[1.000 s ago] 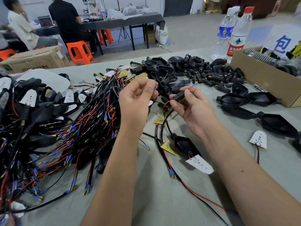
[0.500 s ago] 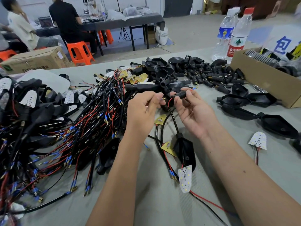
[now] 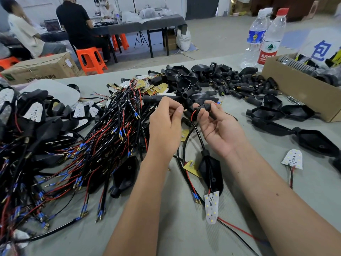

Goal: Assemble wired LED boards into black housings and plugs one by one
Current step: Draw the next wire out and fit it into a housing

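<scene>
Fingers (image 3: 203,115) of right hand (image 3: 221,132) pinching black plug (image 3: 203,108), wire tip (image 3: 219,102) beyond

I see a grey-green surface (image 3: 184,228). Housings (image 3: 212,169) and plugs (image 3: 239,85) are black; wires (image 3: 103,141) are red and black with blue-sleeved brass tips. The LED board (image 3: 211,206) is white, dotted yellow. Stools (image 3: 91,59) are orange, and one bottle cap (image 3: 282,11) is red.
</scene>
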Demonstrator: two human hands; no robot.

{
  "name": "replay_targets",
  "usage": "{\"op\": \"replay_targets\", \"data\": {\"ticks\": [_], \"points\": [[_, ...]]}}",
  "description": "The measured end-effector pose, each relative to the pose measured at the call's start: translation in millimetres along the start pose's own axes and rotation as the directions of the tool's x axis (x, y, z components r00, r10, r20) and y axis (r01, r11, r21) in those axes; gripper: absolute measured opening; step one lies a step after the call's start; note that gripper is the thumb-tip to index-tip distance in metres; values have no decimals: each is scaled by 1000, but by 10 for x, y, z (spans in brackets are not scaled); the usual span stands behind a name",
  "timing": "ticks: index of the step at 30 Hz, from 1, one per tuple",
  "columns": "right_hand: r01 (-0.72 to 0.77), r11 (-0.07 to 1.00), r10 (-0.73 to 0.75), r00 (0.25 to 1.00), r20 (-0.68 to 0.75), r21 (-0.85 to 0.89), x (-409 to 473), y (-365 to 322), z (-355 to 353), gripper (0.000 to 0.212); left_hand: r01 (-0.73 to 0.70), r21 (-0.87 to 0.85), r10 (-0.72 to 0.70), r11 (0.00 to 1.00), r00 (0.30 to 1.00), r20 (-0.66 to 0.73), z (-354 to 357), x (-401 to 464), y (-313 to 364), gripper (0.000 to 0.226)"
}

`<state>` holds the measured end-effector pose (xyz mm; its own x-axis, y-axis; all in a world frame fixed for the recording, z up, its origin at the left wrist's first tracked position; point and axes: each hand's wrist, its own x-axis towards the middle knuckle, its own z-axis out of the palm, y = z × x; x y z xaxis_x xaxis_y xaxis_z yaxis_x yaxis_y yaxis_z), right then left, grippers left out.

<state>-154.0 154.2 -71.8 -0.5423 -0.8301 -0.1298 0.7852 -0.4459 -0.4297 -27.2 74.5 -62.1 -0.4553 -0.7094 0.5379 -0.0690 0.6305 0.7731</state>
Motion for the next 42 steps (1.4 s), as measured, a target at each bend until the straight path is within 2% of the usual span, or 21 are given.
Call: {"op": "replay_targets", "data": {"ticks": [6,10,13,16,20,24,42], "points": [[-3,1000,3,1000,9,-11,-8,13,15,17,34,-104,-30,994,999,39,-8,14,-18,12],[-9,1000,9,1000,4,9,-15,-1,11,17,61,-47,-61,997,998,8,-20,-1,-52,9],[-16,1000,16,1000,5,16,-15,6,13,17,92,-26,-94,995,994,-56,-13,-4,-68,18],[-16,1000,16,1000,0,2,-7,23,13,17,105,-45,-106,993,994,-20,-18,12,-71,19],[7,1000,-7,1000,0,-21,1,17,8,18,95,-67,-93,993,995,35,-27,5,-60,11],[23,998,-23,1000,9,-51,2,12,10,19,77,-51,-73,996,994,75,-45,18,-90,15],[37,997,-37,999,2,-69,15,33,-11,19,13,-52,-10,999,999,43,-22,1,-109,14]]}}
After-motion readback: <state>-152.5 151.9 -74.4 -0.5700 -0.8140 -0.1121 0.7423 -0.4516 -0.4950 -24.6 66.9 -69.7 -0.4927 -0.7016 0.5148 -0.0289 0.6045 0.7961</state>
